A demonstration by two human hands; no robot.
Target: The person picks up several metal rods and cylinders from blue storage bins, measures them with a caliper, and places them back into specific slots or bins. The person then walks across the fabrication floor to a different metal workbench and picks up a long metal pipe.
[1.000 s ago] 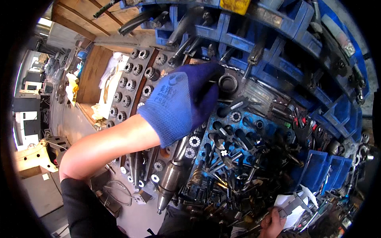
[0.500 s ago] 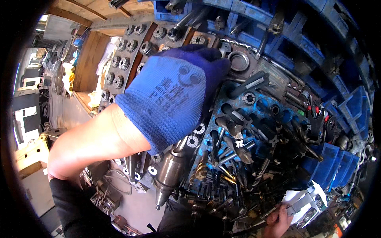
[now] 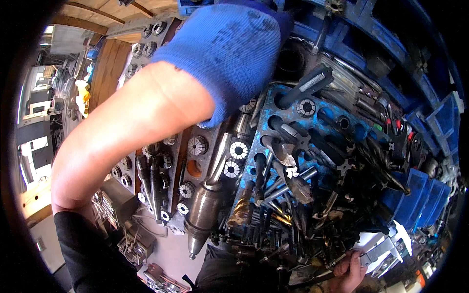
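My left hand (image 3: 229, 49), in a blue knitted work glove, reaches across to the far side of the bench by the blue bins (image 3: 447, 122). Its fingers are dark and mostly hidden behind the glove's back, so what they touch does not show. Low on the right, my bare right hand (image 3: 351, 271) has its fingers wrapped round a metal caliper (image 3: 378, 251), whose jaws point up and outward. Beneath the left forearm lies a tool holder (image 3: 201, 212) with a long fluted cutter (image 3: 219, 158) in it.
A blue rack (image 3: 259, 129) crowded with drills and milling cutters stands in the middle. Slanted metal racks of collets (image 3: 198, 145) lie left of it. A dark ring (image 3: 290, 61) sits behind. Small blue trays (image 3: 415, 200) and pliers (image 3: 398, 132) are at the right.
My left hand has moved up and away, toward the far bins, uncovering more collets and the fluted cutter. My right hand still grips the caliper, slightly shifted in view.
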